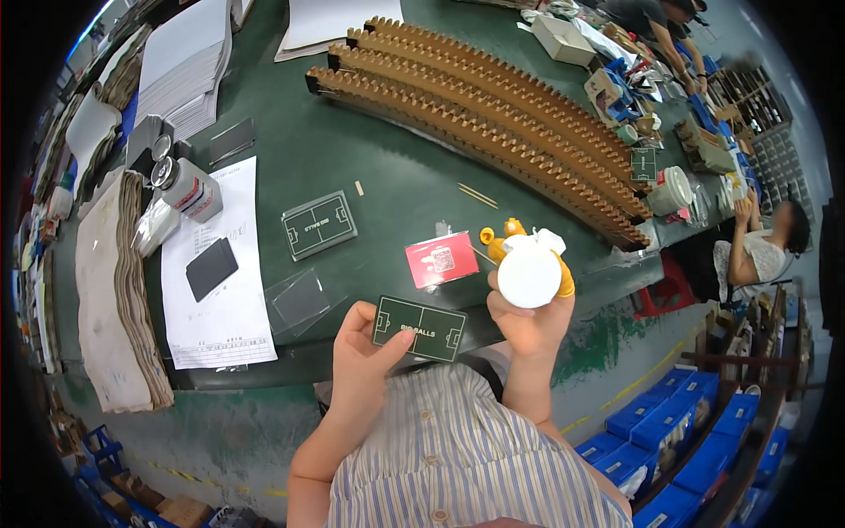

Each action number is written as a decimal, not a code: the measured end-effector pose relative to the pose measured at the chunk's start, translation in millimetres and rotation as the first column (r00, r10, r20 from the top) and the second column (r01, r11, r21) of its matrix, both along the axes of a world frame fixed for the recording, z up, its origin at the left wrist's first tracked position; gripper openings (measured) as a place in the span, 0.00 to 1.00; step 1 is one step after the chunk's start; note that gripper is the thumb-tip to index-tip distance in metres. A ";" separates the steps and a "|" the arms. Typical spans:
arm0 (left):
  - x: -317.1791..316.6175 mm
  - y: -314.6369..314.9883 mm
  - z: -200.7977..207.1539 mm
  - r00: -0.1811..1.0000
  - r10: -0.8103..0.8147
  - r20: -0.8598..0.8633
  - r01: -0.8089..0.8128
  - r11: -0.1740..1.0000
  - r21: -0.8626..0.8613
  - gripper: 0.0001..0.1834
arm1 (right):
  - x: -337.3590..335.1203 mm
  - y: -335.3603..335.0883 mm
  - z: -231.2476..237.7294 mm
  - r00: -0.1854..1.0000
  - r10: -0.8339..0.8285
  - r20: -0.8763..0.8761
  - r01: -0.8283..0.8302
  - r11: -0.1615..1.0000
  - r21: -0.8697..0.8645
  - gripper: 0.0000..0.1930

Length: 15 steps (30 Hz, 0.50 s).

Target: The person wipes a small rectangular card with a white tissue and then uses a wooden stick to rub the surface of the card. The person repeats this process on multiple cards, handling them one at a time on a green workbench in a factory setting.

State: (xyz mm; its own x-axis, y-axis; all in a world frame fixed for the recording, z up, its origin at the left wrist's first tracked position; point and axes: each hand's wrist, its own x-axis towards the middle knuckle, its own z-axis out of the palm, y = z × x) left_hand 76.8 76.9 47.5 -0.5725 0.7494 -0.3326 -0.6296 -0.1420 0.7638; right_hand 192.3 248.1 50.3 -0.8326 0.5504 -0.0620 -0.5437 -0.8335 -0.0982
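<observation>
I see my left hand [361, 345] pinching one dark green pitch-printed card [419, 328] — my right hand [528, 312] gripping one round white disc [529, 276]; a second green card [319, 225] and one red card [441, 259] lie on the table.

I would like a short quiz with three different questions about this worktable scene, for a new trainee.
1. True or false: the left hand holds a dark green card printed like a football pitch.
2. What does the right hand hold? A) scissors B) a round white disc C) a pen
3. Fill in: between the two hands, on the green table, lies a ___ card.

Key: 1 true; 2 B; 3 red.
</observation>
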 end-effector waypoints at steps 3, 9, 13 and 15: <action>1.0 2.6 -1.1 0.999 0.014 -0.052 -0.013 1.000 0.003 0.12 | -0.4 -4.8 3.9 0.998 -0.056 0.038 0.054 0.998 0.032 0.25; 1.2 1.7 -3.7 0.994 -0.025 -0.102 0.026 1.000 0.009 0.11 | -1.0 -24.8 2.7 0.513 -0.822 0.249 -0.066 0.251 0.966 0.27; 6.7 4.1 -11.9 0.977 -0.042 -0.210 0.037 0.999 -0.027 0.11 | -6.2 -55.5 5.3 0.589 -0.740 0.323 0.051 0.434 0.900 0.30; 9.4 4.1 -10.6 0.957 -0.036 -0.287 0.024 0.999 -0.046 0.12 | -9.8 -63.7 2.5 0.511 -0.806 0.298 -0.051 0.318 0.947 0.25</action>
State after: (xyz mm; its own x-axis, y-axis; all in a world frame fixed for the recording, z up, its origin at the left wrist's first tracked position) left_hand 86.2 81.0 36.9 -0.6257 0.7570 -0.1886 -0.3863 -0.0906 0.9179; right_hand 182.5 184.4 52.8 -0.4002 0.8772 0.2652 -0.1505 0.2225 -0.9632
